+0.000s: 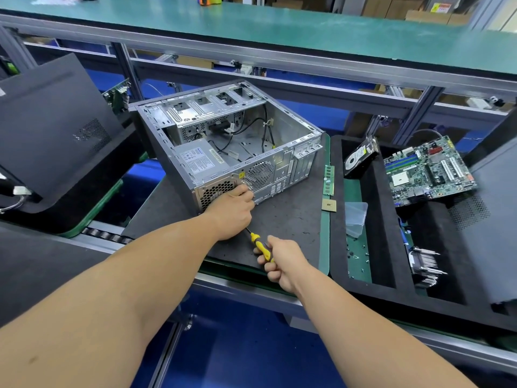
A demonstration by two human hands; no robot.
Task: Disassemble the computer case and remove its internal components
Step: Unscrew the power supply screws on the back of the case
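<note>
An open grey computer case (282, 166) lies on its side on a dark mat (288, 219), with a power supply (195, 159) and loose black cables (263, 127) inside. My left hand (233, 211) is against the case's rear panel by the power supply grille, fingers curled at the metal; the screwdriver's shaft runs under it. My right hand (279, 261) grips the yellow and black screwdriver (261, 246), whose tip is hidden behind my left hand.
A RAM stick (329, 180) and a CPU chip (329, 205) lie at the mat's right edge. The black foam tray (383, 233) on the right holds a hard drive (359, 156), a motherboard (428, 172), a heatsink (423, 266), a clear plastic box (355, 218). A black side panel (53, 121) leans at left.
</note>
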